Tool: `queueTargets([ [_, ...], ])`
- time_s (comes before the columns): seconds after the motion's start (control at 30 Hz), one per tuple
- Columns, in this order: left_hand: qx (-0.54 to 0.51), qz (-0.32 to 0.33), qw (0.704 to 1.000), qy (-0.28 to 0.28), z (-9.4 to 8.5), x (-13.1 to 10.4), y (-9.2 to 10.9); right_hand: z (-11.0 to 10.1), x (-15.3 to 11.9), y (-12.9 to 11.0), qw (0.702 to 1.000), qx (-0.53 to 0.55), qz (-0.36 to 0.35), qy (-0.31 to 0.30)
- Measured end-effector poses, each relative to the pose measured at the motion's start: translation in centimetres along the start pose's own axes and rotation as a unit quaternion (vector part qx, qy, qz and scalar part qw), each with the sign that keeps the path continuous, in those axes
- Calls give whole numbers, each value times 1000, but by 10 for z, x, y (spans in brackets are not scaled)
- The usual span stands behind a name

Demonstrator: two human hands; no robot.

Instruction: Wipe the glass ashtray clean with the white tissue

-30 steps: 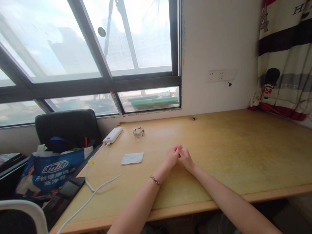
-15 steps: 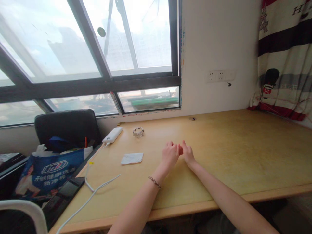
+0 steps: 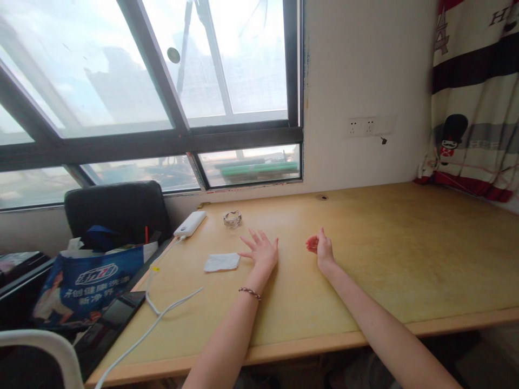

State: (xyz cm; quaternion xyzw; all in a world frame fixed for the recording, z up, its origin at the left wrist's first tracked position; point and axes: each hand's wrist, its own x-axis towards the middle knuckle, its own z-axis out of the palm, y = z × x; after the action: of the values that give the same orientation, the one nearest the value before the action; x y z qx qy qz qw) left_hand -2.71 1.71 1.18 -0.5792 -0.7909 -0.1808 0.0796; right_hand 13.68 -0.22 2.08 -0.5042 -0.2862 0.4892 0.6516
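You are holding your left hand (image 3: 261, 253) wide, fingers splayed over the wooden desk (image 3: 405, 254), just beside a white sheet (image 3: 221, 262) that is lying to its left; any touch between them is defying certainty. Your right hand (image 3: 324, 250) is hovering apart, fingers narrowly curled, any contents impossible to tell, while a silver crown-shaped piece (image 3: 232, 223) is sitting beyond the sheet
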Motion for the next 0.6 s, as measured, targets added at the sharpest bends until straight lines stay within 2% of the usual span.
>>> queueTargets([
  [0.2,-23,28,999,-13,-5,-4,3,-1,0,-1,1000,-2,-9,2],
  [0.3,-16,2,1000,-4,-6,1,-2,-1,0,-1,1000,-8,-10,4],
  [0.4,-16,-47,998,-28,-1,8,-10,-1,0,-1,1000,-8,-5,4],
  [0.47,-26,-44,998,-32,3,9,-12,-1,1,-1,1000,-7,-2,6],
  [0.53,-52,17,998,-15,6,7,-9,-1,2,0,1000,-4,1,8],
  [0.6,-103,128,986,-5,5,0,-1,-2,3,1,1000,0,-1,5],
])
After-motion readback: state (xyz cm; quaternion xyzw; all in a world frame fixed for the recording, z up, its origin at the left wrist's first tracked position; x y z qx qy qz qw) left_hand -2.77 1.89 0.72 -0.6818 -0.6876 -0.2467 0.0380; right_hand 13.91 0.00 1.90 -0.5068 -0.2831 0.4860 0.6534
